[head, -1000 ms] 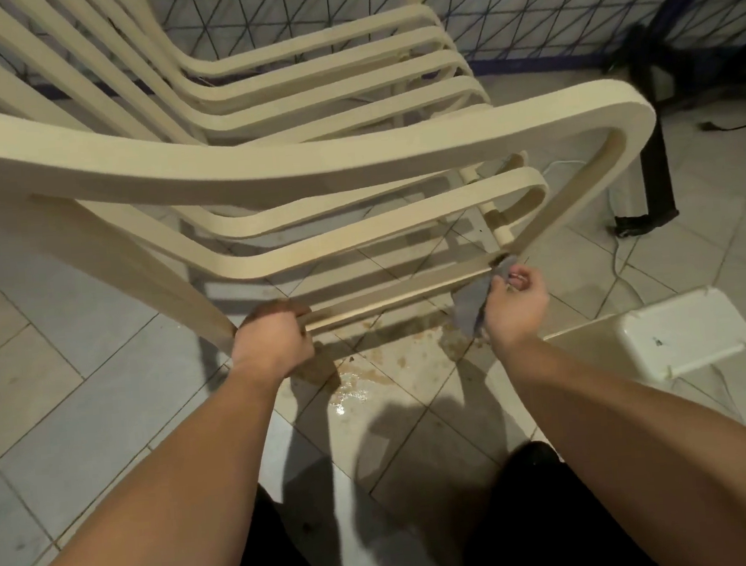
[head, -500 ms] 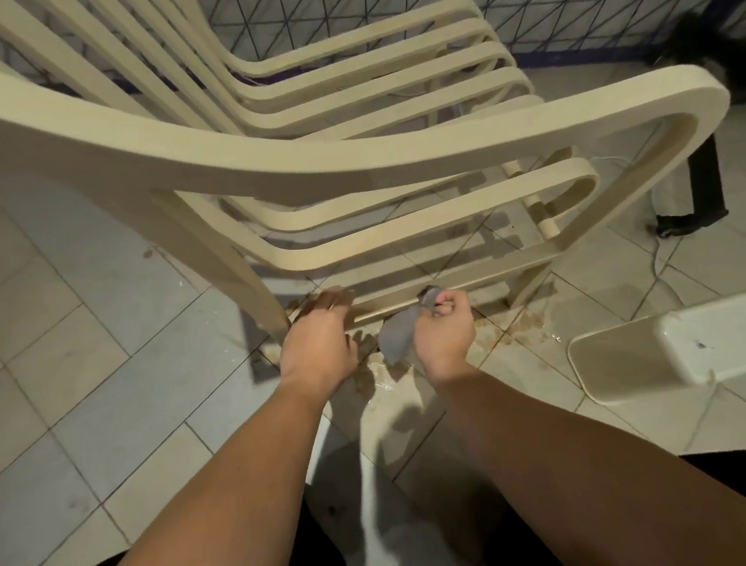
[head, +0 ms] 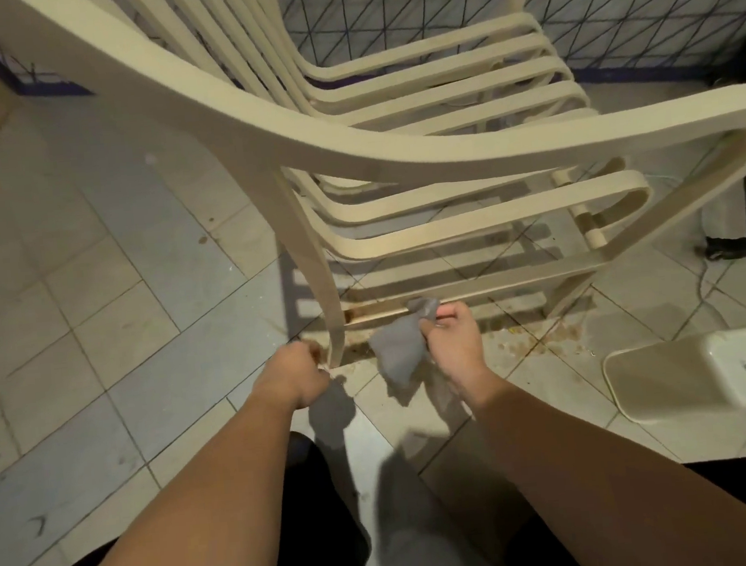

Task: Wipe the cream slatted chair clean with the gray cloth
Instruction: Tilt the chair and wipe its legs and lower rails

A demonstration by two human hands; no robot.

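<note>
Right hand (head: 453, 348) pinches gray cloth (head: 401, 348); left hand (head: 291, 373) curled at chair (head: 396, 154) leg.

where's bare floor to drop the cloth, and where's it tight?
Free: the tiles left of the chair leg, out from the left hand, and the strip between the right hand and the white tub. Tight: under the low rail where the gray cloth works, floor stained there.

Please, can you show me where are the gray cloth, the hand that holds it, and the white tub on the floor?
gray cloth (head: 399, 352): head view, on the middle of the hanging fabric.
right hand (head: 453, 343): head view, on the back of the hand.
white tub (head: 704, 373): head view, on its side wall.
</note>
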